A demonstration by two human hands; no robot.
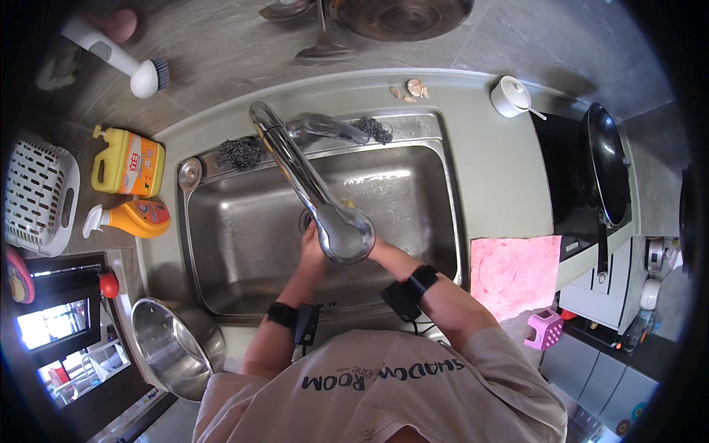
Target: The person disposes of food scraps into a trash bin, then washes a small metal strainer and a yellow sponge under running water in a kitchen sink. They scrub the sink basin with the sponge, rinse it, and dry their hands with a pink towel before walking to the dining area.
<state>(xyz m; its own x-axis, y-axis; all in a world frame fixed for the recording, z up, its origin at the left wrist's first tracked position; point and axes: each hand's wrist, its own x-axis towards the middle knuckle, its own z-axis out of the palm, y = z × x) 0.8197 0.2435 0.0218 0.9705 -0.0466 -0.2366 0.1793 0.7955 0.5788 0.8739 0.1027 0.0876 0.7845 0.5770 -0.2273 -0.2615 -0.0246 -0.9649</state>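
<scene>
Both my arms reach into a stainless steel sink [243, 249]. The chrome pull-out tap [299, 177] stands over it, its broad grey head hiding most of both hands. My left hand [311, 243] is left of the tap head, close to the drain [304, 220]. To the right of the head, only the wrist side of my right hand [379, 249] shows. A small bit of something yellow [348, 204] peeks out just beyond the tap head; what holds it is hidden. Whether the fingers grip anything cannot be seen.
Steel wool scourers [239, 154] lie on the sink's back ledge. Garlic [415, 87], a lidded white pot [510, 97], a black wok [606, 163] and a pink cloth [515, 274] are rightward. Leftward stand a yellow detergent jug [130, 163], an orange spray bottle [138, 217] and a steel basin [180, 346].
</scene>
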